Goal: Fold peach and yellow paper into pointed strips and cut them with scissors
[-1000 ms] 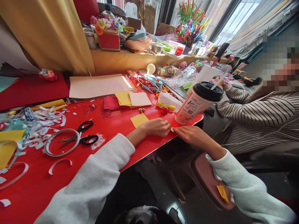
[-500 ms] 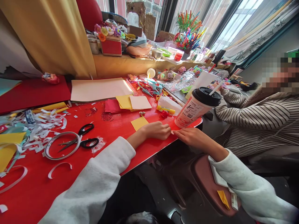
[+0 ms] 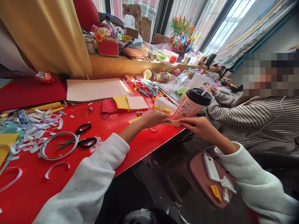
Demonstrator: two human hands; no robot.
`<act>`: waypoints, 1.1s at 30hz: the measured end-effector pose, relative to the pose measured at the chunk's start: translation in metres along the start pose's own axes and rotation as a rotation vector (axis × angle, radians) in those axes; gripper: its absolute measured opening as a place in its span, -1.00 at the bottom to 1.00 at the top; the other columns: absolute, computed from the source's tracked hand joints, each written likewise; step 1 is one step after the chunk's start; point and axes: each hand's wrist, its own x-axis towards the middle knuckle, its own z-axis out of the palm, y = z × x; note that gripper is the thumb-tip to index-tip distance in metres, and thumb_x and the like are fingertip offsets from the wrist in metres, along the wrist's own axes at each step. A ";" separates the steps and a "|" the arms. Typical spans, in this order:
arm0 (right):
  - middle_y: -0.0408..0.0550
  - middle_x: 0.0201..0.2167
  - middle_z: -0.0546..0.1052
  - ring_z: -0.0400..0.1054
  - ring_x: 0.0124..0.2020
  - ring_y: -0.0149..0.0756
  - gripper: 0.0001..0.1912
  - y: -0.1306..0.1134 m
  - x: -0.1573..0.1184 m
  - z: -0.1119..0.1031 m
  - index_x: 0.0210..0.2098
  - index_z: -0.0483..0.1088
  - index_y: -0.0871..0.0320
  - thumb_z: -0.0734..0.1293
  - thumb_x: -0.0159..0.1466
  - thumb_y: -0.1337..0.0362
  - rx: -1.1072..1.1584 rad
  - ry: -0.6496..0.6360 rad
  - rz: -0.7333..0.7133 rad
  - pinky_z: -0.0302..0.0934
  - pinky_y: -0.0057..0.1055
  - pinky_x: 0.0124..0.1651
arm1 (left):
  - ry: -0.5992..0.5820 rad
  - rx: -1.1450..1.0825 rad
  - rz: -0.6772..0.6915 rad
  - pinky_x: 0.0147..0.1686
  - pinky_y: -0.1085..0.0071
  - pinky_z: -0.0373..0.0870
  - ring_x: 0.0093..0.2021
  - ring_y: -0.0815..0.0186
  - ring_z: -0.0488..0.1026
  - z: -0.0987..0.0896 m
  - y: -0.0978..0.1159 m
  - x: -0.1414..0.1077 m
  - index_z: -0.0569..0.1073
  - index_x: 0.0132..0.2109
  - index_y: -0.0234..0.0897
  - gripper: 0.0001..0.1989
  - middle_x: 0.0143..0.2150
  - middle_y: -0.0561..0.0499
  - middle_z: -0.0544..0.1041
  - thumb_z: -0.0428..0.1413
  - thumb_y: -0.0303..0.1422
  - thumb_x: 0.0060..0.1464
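Note:
My left hand (image 3: pixel 157 119) is above the table's right edge, palm down, its fingers pressed together at one end of a small pale piece of paper (image 3: pixel 176 123). My right hand (image 3: pixel 198 126) meets it from the other side, thumb and fingers closing on the opposite end; the fingertips partly cover the piece. Just behind them stands a paper cup (image 3: pixel 187 107) with a black lid and straw. A thin white strip (image 3: pixel 154 129) curls below my left hand. Under the left wrist, a yellow paper square (image 3: pixel 135 119) is partly hidden.
Scissors (image 3: pixel 87 142) lie across a tape roll (image 3: pixel 44 150) beside white paper scraps (image 3: pixel 35 132). Behind are paper squares (image 3: pixel 137 102) and a glue stick (image 3: pixel 162 109). A stool (image 3: pixel 198 183) bears a power bank (image 3: pixel 211 168). A person in a striped sleeve (image 3: pixel 243 110) sits at right.
Both hands have risen slightly and turned, and more of the pale piece shows between them. The red flower near the cup is now hidden. The view has shifted a little to the right.

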 end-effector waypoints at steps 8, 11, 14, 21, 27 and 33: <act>-0.03 -0.40 0.56 0.47 -0.36 -0.26 -0.66 0.004 -0.013 0.022 -0.22 0.45 0.22 0.35 0.07 0.13 0.826 0.015 0.528 0.36 -0.30 -0.17 | -0.017 -0.692 -0.324 -0.51 0.47 0.34 -0.59 0.48 0.37 -0.007 -0.004 -0.005 0.45 -0.25 -0.41 -0.56 -0.41 -0.04 0.48 -0.04 -0.07 0.05; 0.01 -0.39 0.56 0.47 -0.36 -0.28 -0.63 0.007 -0.020 0.031 -0.19 0.42 0.24 0.36 0.07 0.14 0.962 0.028 0.615 0.36 -0.30 -0.16 | 0.041 -0.646 -0.314 -0.50 0.50 0.33 -0.56 0.49 0.35 -0.003 -0.013 -0.004 0.46 -0.29 -0.40 -0.72 -0.46 0.03 0.43 0.10 -0.22 -0.02; 0.05 -0.36 0.55 0.46 -0.37 -0.32 -0.59 0.006 -0.024 0.040 -0.07 0.35 0.23 0.27 0.16 0.11 1.013 -0.013 0.617 0.36 -0.32 -0.19 | 0.149 -0.505 -0.324 -0.44 0.50 0.32 -0.50 0.46 0.36 0.002 -0.023 -0.002 0.48 -0.32 -0.40 -0.77 -0.47 0.02 0.45 0.08 -0.29 0.00; -0.11 -0.59 0.46 0.20 -0.72 -0.50 -0.51 0.000 -0.024 0.061 0.03 0.28 0.25 0.20 0.19 0.11 0.628 -0.104 0.559 0.12 -0.53 -0.65 | 0.108 0.129 -0.264 -0.30 0.47 0.33 -0.35 0.38 0.42 0.013 -0.041 -0.010 0.55 -0.30 -0.31 -0.79 -0.33 -0.03 0.51 0.04 -0.35 0.03; -0.18 -0.67 0.42 0.30 -0.58 -0.38 -0.53 -0.008 -0.025 0.068 0.10 0.25 0.10 0.13 0.24 0.11 0.104 -0.008 0.409 0.17 -0.46 -0.43 | 0.120 0.332 -0.200 -0.25 0.37 0.31 -0.27 0.28 0.37 0.025 -0.042 -0.013 0.53 -0.33 -0.37 -0.79 -0.31 -0.12 0.44 0.01 -0.40 0.05; -0.04 -0.43 0.55 0.41 -0.44 -0.27 -0.60 -0.008 -0.010 0.071 0.01 0.34 0.05 0.09 0.27 0.11 -0.276 0.077 0.325 0.12 -0.46 -0.46 | 0.001 0.638 0.082 -0.17 0.28 0.29 -0.19 0.19 0.34 0.025 -0.030 -0.015 0.47 -0.35 -0.45 -0.81 -0.30 -0.19 0.43 -0.05 -0.55 0.04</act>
